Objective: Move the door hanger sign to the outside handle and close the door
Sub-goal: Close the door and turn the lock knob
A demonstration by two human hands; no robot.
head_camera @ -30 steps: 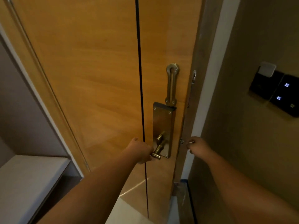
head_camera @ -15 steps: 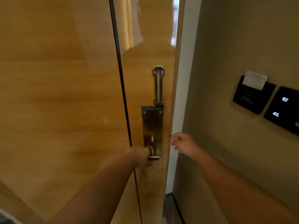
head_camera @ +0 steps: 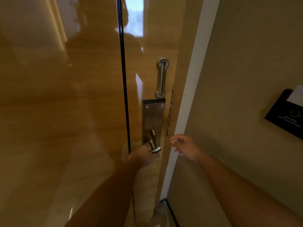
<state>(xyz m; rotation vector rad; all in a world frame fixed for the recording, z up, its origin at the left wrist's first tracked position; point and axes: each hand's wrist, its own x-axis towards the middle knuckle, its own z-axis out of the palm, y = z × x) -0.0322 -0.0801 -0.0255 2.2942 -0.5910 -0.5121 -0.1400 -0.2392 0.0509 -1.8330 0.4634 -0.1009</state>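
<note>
The glossy honey-coloured wooden door [head_camera: 73, 112] is now sitting flush against the pale painted frame [head_camera: 188, 102]; a second ago it was standing ajar with its edge showing, and half a second ago a thin gap was still there. A short metal security chain [head_camera: 169, 118] is now hanging in view between the door edge and the frame, where before I was seeing only a small fitting. My left hand [head_camera: 142, 155] is still gripping the brushed-metal lever handle [head_camera: 153, 145], fingers wrapped under its lever, on the tall steel lock plate [head_camera: 153, 118]. My right hand [head_camera: 184, 146] is hovering just beside the frame, fingers loosely spread and holding nothing, its fingertips just below the chain's lower end without touching it. The door hanger sign is not showing anywhere on this inner side, so I cannot tell where it is. Above the plate, the slotted steel guard bracket [head_camera: 162, 77] is standing upright. To my right, the beige wall [head_camera: 237, 79] is running close alongside my forearm, with a black key-card holder [head_camera: 285, 115] mounted on it, well apart from my hand.
</note>
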